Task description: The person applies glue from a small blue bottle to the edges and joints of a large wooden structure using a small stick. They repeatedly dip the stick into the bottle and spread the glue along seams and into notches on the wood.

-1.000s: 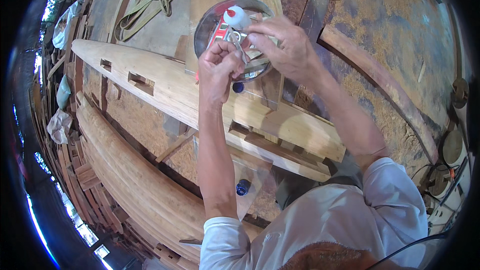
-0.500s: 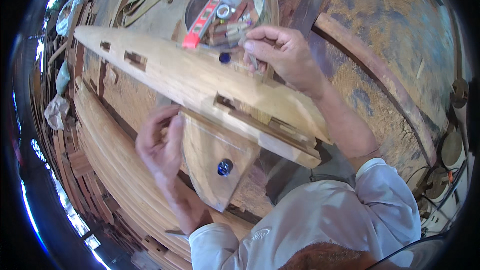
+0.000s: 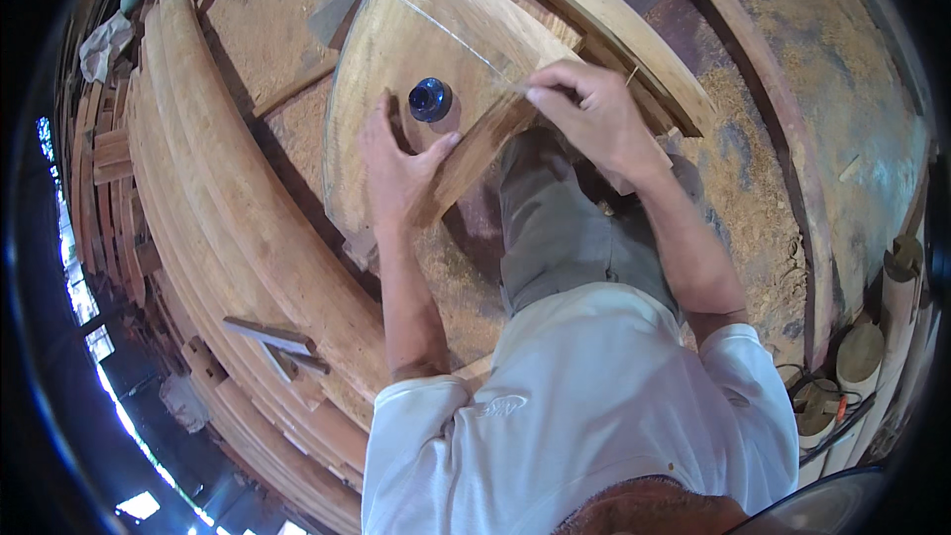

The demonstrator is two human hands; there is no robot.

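Beginning nearest the wearer, a white shirt (image 3: 594,406) and grey trousers (image 3: 555,238) are seen below the hands; the left hand (image 3: 401,168) is held over a pointed wooden board (image 3: 381,50), its grip spread, thumb and fingers parted; the right hand (image 3: 599,124) is held at the board's right edge, fingertips drawn close, though whether they meet or pinch anything cannot be told. A round blue object (image 3: 430,99) is located on the board, just ahead of the left grip; the left hand is the nearer; no long axis is shown by the object; beyond it, a white line (image 3: 441,25) is marked obliquely toward the right fingertips. Farther out, a slotted beam (image 3: 624,25) is placed alongside; curved timbers (image 3: 248,198) are stacked leftward.
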